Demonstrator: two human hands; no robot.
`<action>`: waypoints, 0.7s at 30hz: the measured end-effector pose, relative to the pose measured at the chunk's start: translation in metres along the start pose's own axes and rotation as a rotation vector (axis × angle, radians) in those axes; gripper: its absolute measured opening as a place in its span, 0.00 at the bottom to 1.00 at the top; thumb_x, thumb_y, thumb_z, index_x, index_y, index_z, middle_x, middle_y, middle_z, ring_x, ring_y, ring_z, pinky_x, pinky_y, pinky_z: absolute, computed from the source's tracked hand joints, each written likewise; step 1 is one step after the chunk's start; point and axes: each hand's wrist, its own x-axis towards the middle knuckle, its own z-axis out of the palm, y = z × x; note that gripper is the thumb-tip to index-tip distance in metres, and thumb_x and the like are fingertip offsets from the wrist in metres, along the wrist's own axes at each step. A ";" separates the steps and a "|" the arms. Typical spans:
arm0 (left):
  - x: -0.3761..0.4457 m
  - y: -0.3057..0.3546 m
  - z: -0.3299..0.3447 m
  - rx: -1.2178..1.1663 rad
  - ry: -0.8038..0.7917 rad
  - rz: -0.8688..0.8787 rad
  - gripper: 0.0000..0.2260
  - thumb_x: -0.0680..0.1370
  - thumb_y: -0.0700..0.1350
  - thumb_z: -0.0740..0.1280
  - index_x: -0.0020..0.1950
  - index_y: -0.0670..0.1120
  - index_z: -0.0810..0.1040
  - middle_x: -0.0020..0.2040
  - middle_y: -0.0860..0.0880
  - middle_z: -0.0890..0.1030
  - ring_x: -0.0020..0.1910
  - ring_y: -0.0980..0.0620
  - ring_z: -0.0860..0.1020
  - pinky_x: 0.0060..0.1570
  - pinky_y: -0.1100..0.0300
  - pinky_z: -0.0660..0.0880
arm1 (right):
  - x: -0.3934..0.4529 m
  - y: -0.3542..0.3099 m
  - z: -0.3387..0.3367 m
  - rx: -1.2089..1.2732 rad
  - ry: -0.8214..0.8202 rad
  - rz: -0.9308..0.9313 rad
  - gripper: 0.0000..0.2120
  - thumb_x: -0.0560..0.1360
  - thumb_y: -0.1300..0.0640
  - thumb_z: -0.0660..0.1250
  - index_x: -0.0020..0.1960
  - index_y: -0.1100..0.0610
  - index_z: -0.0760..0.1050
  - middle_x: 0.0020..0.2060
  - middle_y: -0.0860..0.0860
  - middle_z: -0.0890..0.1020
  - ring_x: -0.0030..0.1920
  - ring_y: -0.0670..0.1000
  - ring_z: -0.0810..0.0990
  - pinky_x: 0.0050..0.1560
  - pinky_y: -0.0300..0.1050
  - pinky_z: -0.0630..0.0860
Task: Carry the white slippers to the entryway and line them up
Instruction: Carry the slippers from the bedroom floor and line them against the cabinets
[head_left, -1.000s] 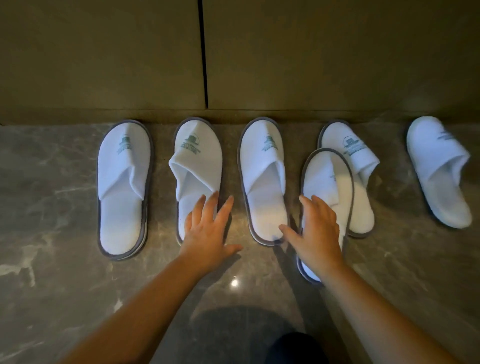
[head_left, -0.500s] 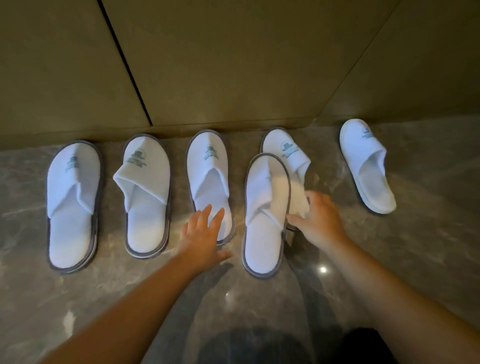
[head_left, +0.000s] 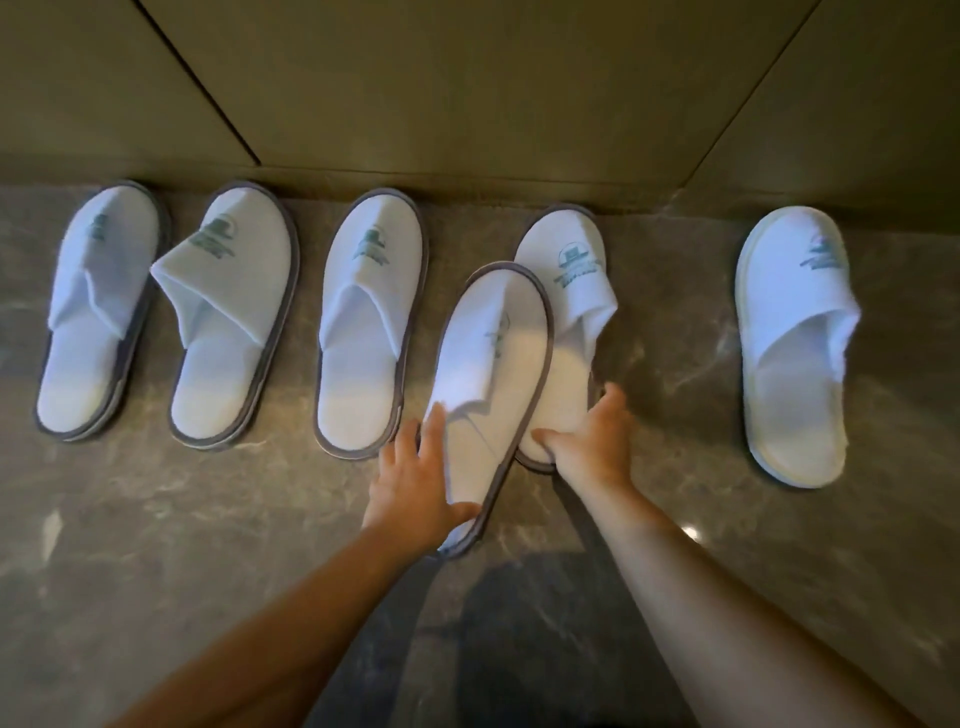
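Observation:
Six white slippers lie on the marble floor (head_left: 156, 519) along the wall. Three grey-rimmed ones stand in a row at the left (head_left: 98, 312), (head_left: 234, 317), (head_left: 369, 322). A fourth slipper (head_left: 493, 364) lies tilted, and its toe overlaps a fifth slipper (head_left: 566, 280). My left hand (head_left: 415, 478) rests with straight fingers on the tilted slipper's insole at the heel. My right hand (head_left: 592, 447) grips the heel of the fifth slipper between thumb and fingers. A sixth slipper (head_left: 795, 343) lies apart at the far right.
A brown panelled wall (head_left: 467, 78) runs along the toes of the slippers, with a corner at the right. Bare floor lies between the fifth and sixth slippers and in front of the row. My dark shadow falls on the floor between my forearms.
My left hand has moved right from beside the third slipper onto the tilted fourth one. My right hand has slid down to the fifth slipper's heel. The view has shifted.

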 end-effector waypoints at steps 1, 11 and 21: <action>-0.001 0.006 0.000 -0.033 -0.006 -0.050 0.53 0.63 0.61 0.72 0.72 0.51 0.37 0.73 0.44 0.55 0.71 0.41 0.58 0.67 0.44 0.62 | 0.002 0.002 -0.003 0.045 -0.023 0.010 0.37 0.61 0.61 0.76 0.64 0.62 0.61 0.61 0.61 0.72 0.61 0.60 0.72 0.59 0.51 0.71; 0.011 0.036 -0.016 -0.323 -0.041 -0.229 0.18 0.69 0.48 0.71 0.50 0.46 0.65 0.49 0.45 0.75 0.44 0.48 0.73 0.41 0.58 0.70 | 0.026 0.036 -0.055 0.023 0.034 0.001 0.23 0.71 0.58 0.68 0.62 0.65 0.68 0.58 0.64 0.76 0.58 0.63 0.75 0.57 0.53 0.71; 0.026 0.059 -0.019 -0.632 0.011 -0.082 0.13 0.73 0.45 0.67 0.49 0.49 0.63 0.48 0.50 0.71 0.47 0.51 0.71 0.43 0.56 0.69 | 0.022 0.067 -0.095 0.070 0.265 0.051 0.21 0.72 0.59 0.67 0.61 0.67 0.67 0.58 0.65 0.76 0.58 0.65 0.73 0.58 0.53 0.70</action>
